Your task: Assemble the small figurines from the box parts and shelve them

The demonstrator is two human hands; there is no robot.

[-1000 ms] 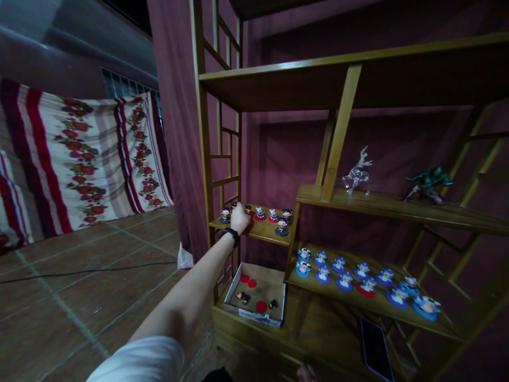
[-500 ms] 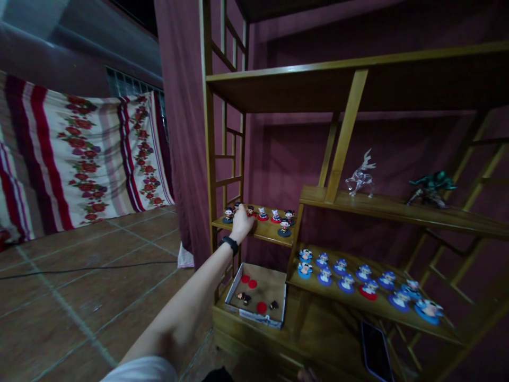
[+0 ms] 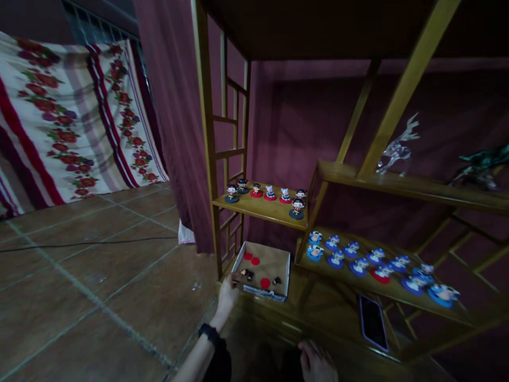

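Note:
My left hand, with a dark band on the wrist, is at the front left edge of a shallow cardboard box. Its fingers reach out toward the rim, slightly apart, with nothing visible in them. Just beyond the fingertips a small dark figurine lies on its side in the box. The box also holds red round bases and another small dark piece. My right hand rests low at the bottom of the view, near my knee, fingers loosely stretched and holding nothing visible.
Several figurines on round bases stand on the small upper shelf. More blue and purple figurines stand on the right shelf. A phone lies below them. A clear deer ornament and a green figure stand higher up.
My left hand has come down from the upper shelf to the box, leaving a dark-based figurine standing there. The view has tilted down, and my right hand shows more fully.

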